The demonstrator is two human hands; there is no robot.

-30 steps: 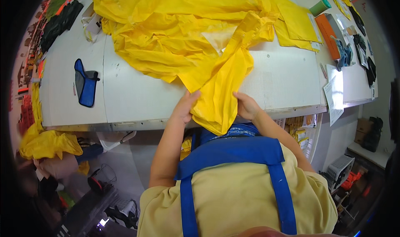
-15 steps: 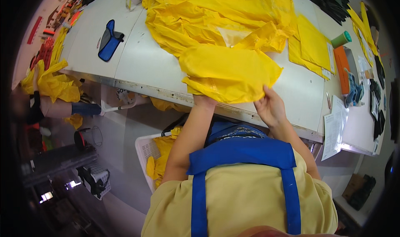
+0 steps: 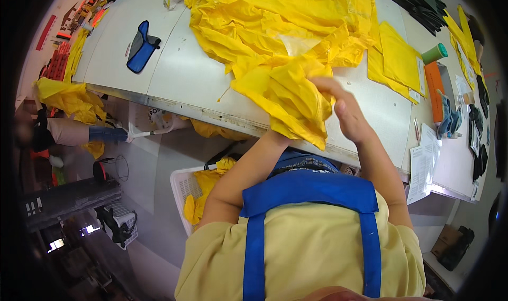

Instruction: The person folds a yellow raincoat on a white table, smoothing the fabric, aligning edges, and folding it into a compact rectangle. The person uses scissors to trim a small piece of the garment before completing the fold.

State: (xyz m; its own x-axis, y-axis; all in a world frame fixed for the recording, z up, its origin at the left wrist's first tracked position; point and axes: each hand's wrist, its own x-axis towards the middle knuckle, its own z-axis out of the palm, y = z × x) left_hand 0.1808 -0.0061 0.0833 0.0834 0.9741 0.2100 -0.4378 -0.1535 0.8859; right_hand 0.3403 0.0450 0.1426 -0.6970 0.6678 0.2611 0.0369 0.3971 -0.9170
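A big heap of yellow fabric (image 3: pixel 275 25) covers the white table (image 3: pixel 180 78). One bunched yellow piece (image 3: pixel 293 97) hangs over the table's front edge. My left hand is hidden under and behind this piece, only the forearm showing, and seems to grip it from below. My right hand (image 3: pixel 344 113) is raised beside the piece on its right, fingers curled onto the upper edge of the cloth. I wear a pale yellow shirt with a blue apron.
A blue pouch (image 3: pixel 140 47) lies at the table's left. Flat yellow pieces (image 3: pixel 399 57), a green-capped roll (image 3: pixel 435 53), an orange box (image 3: pixel 435 89) and papers (image 3: pixel 423 163) lie right. A white basket (image 3: pixel 193 192) with yellow cloth stands below. Another person sits far left.
The yellow piece was spread flat near the table's edge; now it is gathered into a bunch and lifted, with my right hand raised higher on it. The view has shifted.
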